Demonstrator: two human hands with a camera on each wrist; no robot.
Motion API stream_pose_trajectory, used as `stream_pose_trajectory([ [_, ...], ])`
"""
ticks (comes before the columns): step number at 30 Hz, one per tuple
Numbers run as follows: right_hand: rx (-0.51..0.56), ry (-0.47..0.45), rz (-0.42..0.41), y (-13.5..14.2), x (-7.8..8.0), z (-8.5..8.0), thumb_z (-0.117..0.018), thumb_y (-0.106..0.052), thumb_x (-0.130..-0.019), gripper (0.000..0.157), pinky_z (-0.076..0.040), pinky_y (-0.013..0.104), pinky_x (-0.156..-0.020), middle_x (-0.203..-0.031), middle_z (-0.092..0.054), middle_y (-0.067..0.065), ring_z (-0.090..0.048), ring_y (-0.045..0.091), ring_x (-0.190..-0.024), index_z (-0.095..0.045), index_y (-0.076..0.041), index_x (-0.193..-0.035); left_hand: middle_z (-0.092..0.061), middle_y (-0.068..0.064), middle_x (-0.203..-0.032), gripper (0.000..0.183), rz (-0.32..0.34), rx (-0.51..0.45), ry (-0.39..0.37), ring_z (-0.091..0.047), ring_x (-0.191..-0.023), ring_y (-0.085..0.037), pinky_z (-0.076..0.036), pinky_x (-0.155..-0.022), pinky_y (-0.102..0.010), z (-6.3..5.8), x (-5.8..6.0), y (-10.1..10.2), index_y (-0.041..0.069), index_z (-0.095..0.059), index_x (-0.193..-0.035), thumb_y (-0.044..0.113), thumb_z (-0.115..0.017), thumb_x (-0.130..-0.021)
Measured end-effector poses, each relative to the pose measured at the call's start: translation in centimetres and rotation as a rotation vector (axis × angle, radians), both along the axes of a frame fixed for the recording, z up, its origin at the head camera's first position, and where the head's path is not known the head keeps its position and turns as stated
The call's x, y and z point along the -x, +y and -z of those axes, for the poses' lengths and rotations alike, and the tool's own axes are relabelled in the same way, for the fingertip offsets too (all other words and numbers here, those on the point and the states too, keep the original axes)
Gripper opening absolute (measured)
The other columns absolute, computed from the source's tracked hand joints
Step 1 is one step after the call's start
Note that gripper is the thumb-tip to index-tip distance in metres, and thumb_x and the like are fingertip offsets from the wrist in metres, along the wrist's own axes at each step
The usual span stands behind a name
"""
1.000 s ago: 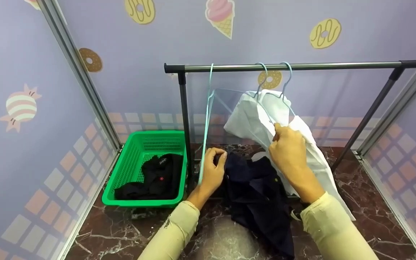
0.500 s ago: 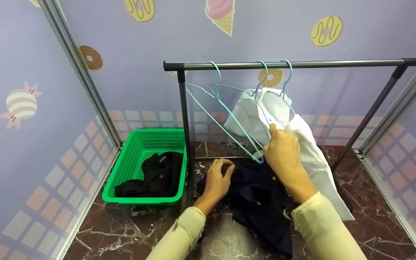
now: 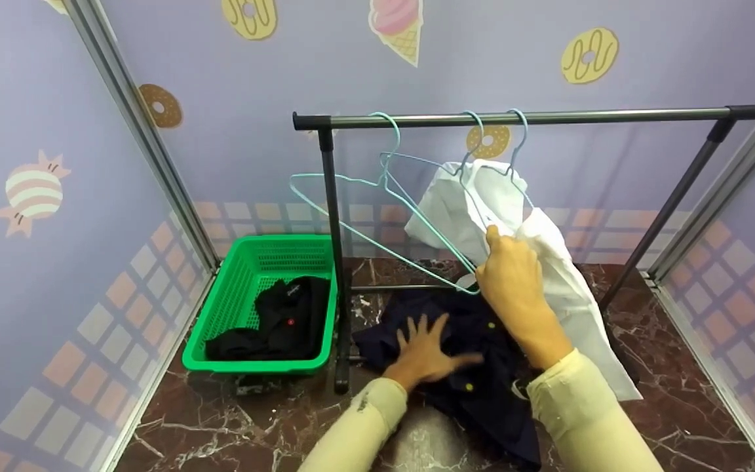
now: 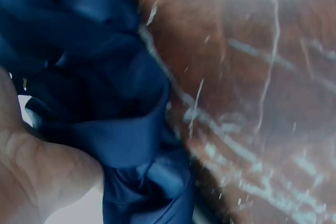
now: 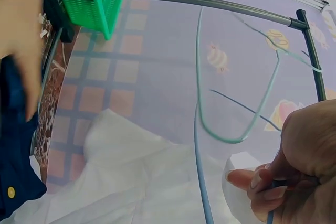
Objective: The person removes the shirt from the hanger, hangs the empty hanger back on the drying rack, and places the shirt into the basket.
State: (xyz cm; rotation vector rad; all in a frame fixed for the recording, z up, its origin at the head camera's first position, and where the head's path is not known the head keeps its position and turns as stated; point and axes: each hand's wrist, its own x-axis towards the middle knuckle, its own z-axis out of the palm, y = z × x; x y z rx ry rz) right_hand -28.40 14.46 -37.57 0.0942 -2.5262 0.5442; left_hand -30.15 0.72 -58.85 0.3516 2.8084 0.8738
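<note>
My left hand (image 3: 426, 354) lies spread over a crumpled navy blue garment (image 3: 482, 393) on the floor. Yellow spots show on that cloth, one of them a round button in the right wrist view. With curled fingers my right hand (image 3: 515, 272) pinches the arm of a blue wire hanger (image 5: 271, 216), the middle one of three on the rail. To its left on the rail, a bare light teal hanger (image 3: 394, 252) is turned askew. A white garment (image 3: 558, 269) hangs from the right-hand hanger (image 3: 518, 144), behind and beside my right hand.
The hangers hook over the metal rail (image 3: 613, 118) of a low clothes rack. Left of the rack, a green plastic basket (image 3: 197, 328) holds a black garment (image 3: 292, 314). Patterned walls (image 3: 253, 131) close in the back and sides above a marbled floor (image 3: 194, 419).
My left hand has let go of the teal hanger and moved down onto the navy garment, its fingers spreading. The teal hanger has swung round. My right hand has barely moved.
</note>
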Motion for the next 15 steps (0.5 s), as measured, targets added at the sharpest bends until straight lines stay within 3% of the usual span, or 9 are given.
stream_pose_trajectory([
  [3,-0.006,0.018,-0.004,-0.2,0.0,0.1,-0.053,0.01,-0.078,0.03,-0.055,0.07,-0.067,-0.081,-0.069,0.033,-0.067,0.063,-0.078,-0.062,0.005,-0.107,-0.013,-0.025,-0.179,0.135,0.008,0.112,-0.055,-0.005,-0.165,-0.056,-0.012,-0.126,-0.081,1.5,0.0,0.6,0.029,-0.016,-0.173,0.094,-0.072,-0.069],
  [7,-0.011,0.035,0.0,-0.4,0.1,0.2,-0.054,0.01,-0.079,0.027,-0.055,0.07,-0.065,-0.08,-0.068,0.033,-0.067,0.063,-0.077,-0.061,0.006,-0.105,-0.024,-0.025,-0.176,0.129,-0.008,0.208,-0.012,-0.013,-0.164,-0.056,-0.021,-0.123,-0.082,3.3,0.5,1.2,0.029,-0.023,-0.171,0.081,-0.084,-0.07],
  [11,-0.016,0.044,0.004,-0.5,0.1,0.3,-0.054,0.011,-0.077,0.026,-0.055,0.069,-0.064,-0.079,-0.068,0.033,-0.067,0.063,-0.075,-0.06,0.005,-0.102,-0.033,-0.022,-0.171,0.106,-0.036,0.227,0.034,-0.024,-0.162,-0.053,-0.029,-0.121,-0.08,3.8,0.8,1.3,0.027,-0.036,-0.167,0.061,-0.087,-0.081],
  [15,-0.017,0.046,0.01,-0.6,0.1,0.6,-0.056,0.011,-0.077,0.028,-0.055,0.069,-0.064,-0.079,-0.069,0.033,-0.068,0.063,-0.075,-0.061,0.005,-0.104,-0.034,-0.02,-0.169,0.087,-0.063,0.222,0.022,-0.027,-0.162,-0.05,-0.029,-0.123,-0.078,3.2,0.6,1.5,0.025,-0.045,-0.161,0.045,-0.088,-0.087],
])
